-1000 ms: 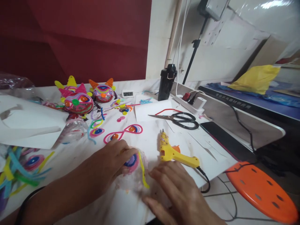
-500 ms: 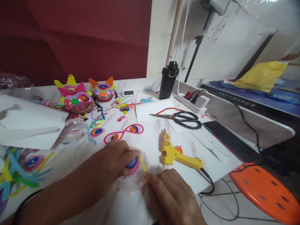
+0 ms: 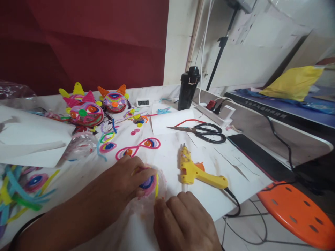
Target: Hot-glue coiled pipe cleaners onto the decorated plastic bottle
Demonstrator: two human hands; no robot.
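Note:
My left hand (image 3: 131, 179) is closed on a clear, rounded plastic shell (image 3: 162, 179), fingers pressing near a pink and blue coiled eye shape (image 3: 149, 183) on it. A yellow pipe cleaner (image 3: 157, 186) runs along the eye's right edge. Its lower end is pinched in my right hand (image 3: 183, 218), which is curled with knuckles up. Just beyond my left hand lies a pink figure-eight loop (image 3: 150, 143) with orange and blue eyes inside. To the right of the shell rests a yellow glue gun (image 3: 192, 170), nozzle pointing away from me.
Black-handled scissors (image 3: 209, 132) lie behind the glue gun, near a power strip (image 3: 220, 116) and a black bottle (image 3: 188, 89). Decorated animal heads (image 3: 87, 113) stand at the back left. Loose pipe cleaners (image 3: 21, 191) are heaped at left; a phone (image 3: 256, 157) lies at right.
My right hand has moved left and slightly down, bringing the yellow pipe cleaner from a slant to nearly straight against the eye's edge. My left hand stays in place.

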